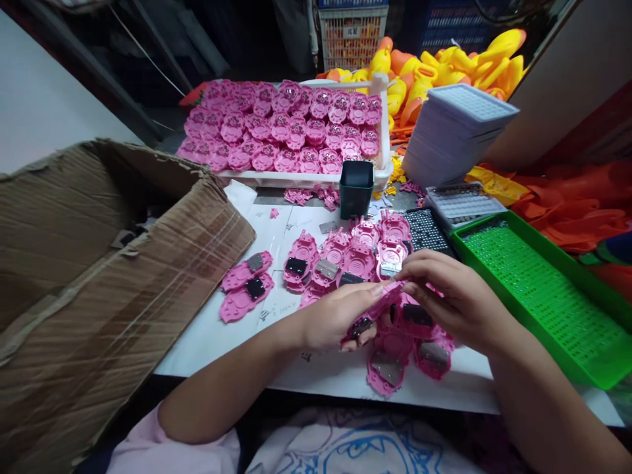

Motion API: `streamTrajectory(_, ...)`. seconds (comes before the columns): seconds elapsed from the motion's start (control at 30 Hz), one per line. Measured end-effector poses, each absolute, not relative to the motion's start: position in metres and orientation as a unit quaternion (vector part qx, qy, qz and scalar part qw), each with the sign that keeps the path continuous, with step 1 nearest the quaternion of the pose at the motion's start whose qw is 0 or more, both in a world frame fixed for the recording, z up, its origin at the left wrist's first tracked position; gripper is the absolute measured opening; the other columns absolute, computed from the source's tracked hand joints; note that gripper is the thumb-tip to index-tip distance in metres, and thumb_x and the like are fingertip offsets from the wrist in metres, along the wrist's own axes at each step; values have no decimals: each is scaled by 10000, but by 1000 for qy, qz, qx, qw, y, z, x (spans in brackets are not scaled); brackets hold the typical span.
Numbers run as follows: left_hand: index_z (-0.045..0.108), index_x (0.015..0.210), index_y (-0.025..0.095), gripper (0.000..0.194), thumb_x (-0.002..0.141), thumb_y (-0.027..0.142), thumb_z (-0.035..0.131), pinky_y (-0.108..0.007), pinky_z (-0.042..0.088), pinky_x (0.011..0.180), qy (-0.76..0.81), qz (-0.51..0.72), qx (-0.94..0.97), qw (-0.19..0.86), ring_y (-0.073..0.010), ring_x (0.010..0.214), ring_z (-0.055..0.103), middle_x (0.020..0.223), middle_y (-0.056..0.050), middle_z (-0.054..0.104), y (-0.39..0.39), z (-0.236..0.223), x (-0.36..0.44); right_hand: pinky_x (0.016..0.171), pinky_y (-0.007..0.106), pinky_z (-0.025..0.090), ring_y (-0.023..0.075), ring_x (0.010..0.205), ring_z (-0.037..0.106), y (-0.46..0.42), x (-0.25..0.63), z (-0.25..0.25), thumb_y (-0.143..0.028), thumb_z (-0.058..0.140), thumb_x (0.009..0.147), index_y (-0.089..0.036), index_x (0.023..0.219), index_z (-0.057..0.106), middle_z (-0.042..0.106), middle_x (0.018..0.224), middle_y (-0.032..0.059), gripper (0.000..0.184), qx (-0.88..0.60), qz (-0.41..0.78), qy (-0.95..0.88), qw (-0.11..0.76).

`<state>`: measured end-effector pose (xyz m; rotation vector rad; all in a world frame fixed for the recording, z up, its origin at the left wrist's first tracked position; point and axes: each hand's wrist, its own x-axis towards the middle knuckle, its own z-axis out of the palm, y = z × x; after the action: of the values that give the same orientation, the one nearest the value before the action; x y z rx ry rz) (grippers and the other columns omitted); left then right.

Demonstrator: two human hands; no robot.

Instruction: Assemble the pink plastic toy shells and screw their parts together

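Observation:
A pink plastic toy casing half (388, 296) is gripped in my left hand (340, 313), tilted above the table, with a dark part near its lower end. My right hand (449, 296) is closed at the casing's upper end, thumb and fingertips pinching there; any small piece between them is hidden. Under and around both hands lie several more pink casing halves (358, 261), some with black or grey rectangular parts. Two others (247, 287) rest apart to the left, one with a black block.
A cardboard box (197, 243) stands at left. Behind are a white tray (296, 178) of pink assemblies and a dark green cup (356, 191). At right are a green bin (533, 276) with small shiny parts, stacked white trays (444, 138) and yellow-orange toys (424, 72).

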<state>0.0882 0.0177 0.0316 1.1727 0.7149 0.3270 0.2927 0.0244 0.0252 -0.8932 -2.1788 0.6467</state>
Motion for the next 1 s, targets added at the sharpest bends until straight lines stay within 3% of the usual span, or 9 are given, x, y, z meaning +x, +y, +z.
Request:
streamTrajectory(0.17,423,740,195,406,939,517,277,-223,310,424,329,145,570,739,-82,409,376,535,43,434,16,29,86,724,258,526,143,865,604,22,292,19,-94,444,878,-241,1085,556,604,989,71,277,-326,219,-871,295)
streamTrajectory(0.47,421,707,189,378,960,412,251,-232,309,475,348,111,618,696,-84,453,369,551,42,440,11,42,83,680,224,522,124,803,603,17,292,24,-78,463,861,-229,1023,557,610,927,59,241,-296,213,-885,288)
streamTrajectory(0.6,474,754,181,391,942,465,281,-232,292,422,322,94,570,750,-84,403,374,532,41,439,15,39,82,661,234,514,124,772,602,21,297,26,-104,518,847,-257,1018,596,620,869,37,243,-275,280,-868,306)
streamTrajectory(0.67,525,794,162,427,925,506,308,-233,277,392,291,88,540,785,-81,371,369,522,38,446,17,37,82,648,246,513,131,755,605,20,300,24,-172,561,846,-287,1072,602,633,857,29,257,-267,337,-837,338)
streamTrajectory(0.77,579,814,131,533,868,621,377,-230,250,357,233,121,486,834,-65,336,345,514,33,453,18,33,80,631,269,515,152,762,607,19,301,18,-403,593,835,-312,1172,589,650,890,40,349,-286,439,-735,430)
streamTrajectory(0.83,603,833,117,616,799,707,429,-225,234,335,179,141,451,863,-60,328,347,522,25,470,18,29,79,581,267,498,147,711,587,22,296,17,-522,566,818,-295,1113,636,643,829,40,379,-310,488,-642,505)
streamTrajectory(0.9,627,906,102,689,733,753,482,-217,231,316,120,152,435,880,-67,352,380,569,-4,525,18,25,78,531,251,466,128,644,563,29,285,21,-535,550,823,-273,968,678,618,735,26,325,-346,523,-562,540)
streamTrajectory(1.0,613,1102,94,735,699,708,578,-203,261,305,38,160,432,887,-87,426,447,728,-65,622,19,21,77,521,237,438,110,602,554,52,254,35,-458,584,823,-235,862,654,603,694,7,237,-415,535,-562,475)
